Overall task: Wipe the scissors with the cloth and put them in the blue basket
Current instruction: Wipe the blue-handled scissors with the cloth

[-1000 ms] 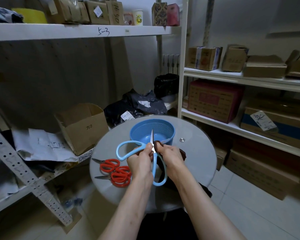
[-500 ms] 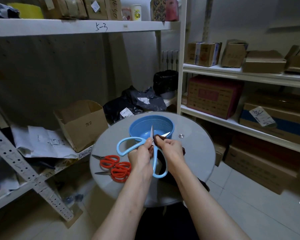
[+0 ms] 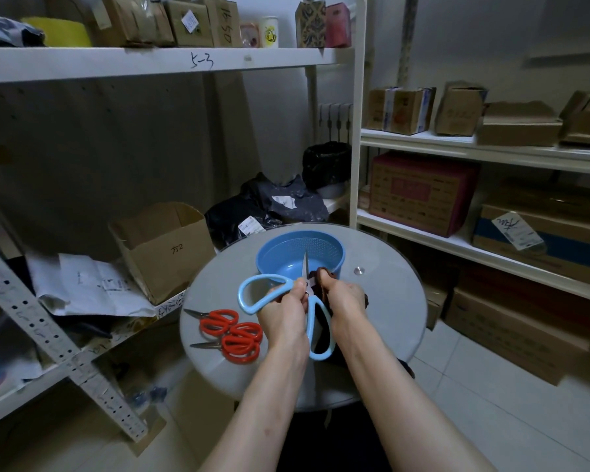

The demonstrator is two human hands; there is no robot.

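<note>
I counted: blue scissors (image 3: 266, 276) ×1, left hand (image 3: 281, 315) gripping | red scissors (image 3: 234, 335) ×2, 8 o'clock on the table (image 3: 389, 318) | blue basket (image 3: 321, 241) ×1, 12 o'clock | cloth (image 3: 321, 284) ×1, right hand (image 3: 346, 301) pinching | second blade tip, showing earlier, was hidden.

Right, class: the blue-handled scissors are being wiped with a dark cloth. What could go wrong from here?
1. The right hand pinches the dark brown cloth against a bare blade of the light-blue-handled steel scissors; a slip could cut fingers.
2. The left hand grips near the pivot with the handles spread; they might close on skin.
3. Two red-handled scissors lie near the round glass table's edge; a nudge could drop them.
</note>
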